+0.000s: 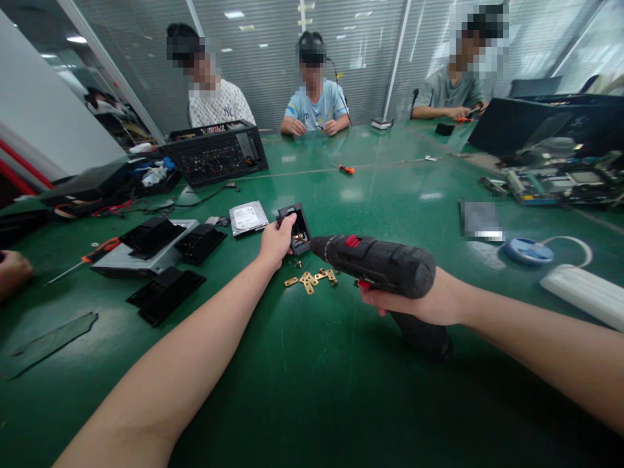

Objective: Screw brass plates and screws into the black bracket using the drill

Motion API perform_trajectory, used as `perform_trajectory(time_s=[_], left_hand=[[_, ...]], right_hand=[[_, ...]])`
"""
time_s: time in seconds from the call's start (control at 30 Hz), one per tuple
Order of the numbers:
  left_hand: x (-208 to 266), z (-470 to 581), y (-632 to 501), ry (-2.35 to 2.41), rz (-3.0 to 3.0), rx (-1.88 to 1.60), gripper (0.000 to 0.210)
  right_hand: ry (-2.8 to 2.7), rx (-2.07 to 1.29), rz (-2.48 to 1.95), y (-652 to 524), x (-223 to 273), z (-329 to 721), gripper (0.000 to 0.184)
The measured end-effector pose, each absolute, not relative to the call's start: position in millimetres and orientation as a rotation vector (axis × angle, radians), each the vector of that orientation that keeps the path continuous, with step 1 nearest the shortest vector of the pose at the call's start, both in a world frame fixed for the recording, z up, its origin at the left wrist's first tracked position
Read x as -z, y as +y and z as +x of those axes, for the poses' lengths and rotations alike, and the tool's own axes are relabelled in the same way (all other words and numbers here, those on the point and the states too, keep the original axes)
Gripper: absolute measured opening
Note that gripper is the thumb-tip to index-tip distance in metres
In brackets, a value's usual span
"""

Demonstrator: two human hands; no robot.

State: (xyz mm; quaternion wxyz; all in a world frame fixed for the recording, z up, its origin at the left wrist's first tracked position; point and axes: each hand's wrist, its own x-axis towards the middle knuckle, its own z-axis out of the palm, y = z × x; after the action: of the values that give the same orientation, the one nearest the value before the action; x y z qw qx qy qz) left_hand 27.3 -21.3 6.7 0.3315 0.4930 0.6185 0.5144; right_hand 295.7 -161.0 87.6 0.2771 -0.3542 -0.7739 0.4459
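Note:
My left hand [277,242] grips a small open black plastic box [301,224] by its left side, with the thumb over the rim. Some brass-coloured bits show inside the box. In my right hand [414,302] is a black cordless drill [385,261] with a red switch, its chuck pointing left at the box's lower right corner. Whether the drill's tip touches the box, I cannot tell. Several small brass plates [308,281] lie on the green table just below the box. A silver hard drive [247,218] rests left of the box.
Black plastic pieces [168,296] and an orange-handled screwdriver [100,250] lie to the left, near another person's hand [14,273]. A black computer case [219,155] stands behind. Circuit boards [565,179] and a white power strip [585,292] are at the right. Three people sit across the table.

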Motion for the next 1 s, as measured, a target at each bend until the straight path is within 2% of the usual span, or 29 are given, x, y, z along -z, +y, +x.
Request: perform_trajectory(time_s=[0.17, 0.33, 0.43, 0.6, 0.67, 0.9, 1.0], left_hand=[[-5.9, 26.8, -20.7, 1.612, 1.294, -1.336, 0.044], [-3.6, 26.1, -18.7, 1.598, 1.277, -1.353, 0.045], [-1.0, 24.9, -17.5, 1.604, 1.307, -1.35, 0.046], [4.5, 22.8, -17.1, 1.594, 1.419, -1.359, 0.046], [6.0, 22.3, -17.7, 1.594, 1.442, -1.366, 0.046], [6.2, 18.1, -19.5, 1.56, 1.452, -1.457, 0.042], [7.5, 14.4, -19.0, 1.512, 1.449, -1.475, 0.043]], right_hand=[[-2.1, -1.203, -0.934, -161.4, -89.0, 295.5, 0.011], [-2.105, -1.206, -0.922, -161.0, -88.5, 295.1, 0.015], [-2.106, -1.212, -0.943, -159.9, -87.7, 294.3, 0.025], [-2.053, -1.149, -1.021, -158.8, -85.8, 293.2, 0.058], [-2.048, -1.136, -1.049, -158.2, -83.7, 294.2, 0.063], [-1.925, -1.121, -1.151, -152.6, -77.5, 299.0, 0.05], [-1.917, -1.121, -1.161, -153.9, -79.7, 298.2, 0.051]])
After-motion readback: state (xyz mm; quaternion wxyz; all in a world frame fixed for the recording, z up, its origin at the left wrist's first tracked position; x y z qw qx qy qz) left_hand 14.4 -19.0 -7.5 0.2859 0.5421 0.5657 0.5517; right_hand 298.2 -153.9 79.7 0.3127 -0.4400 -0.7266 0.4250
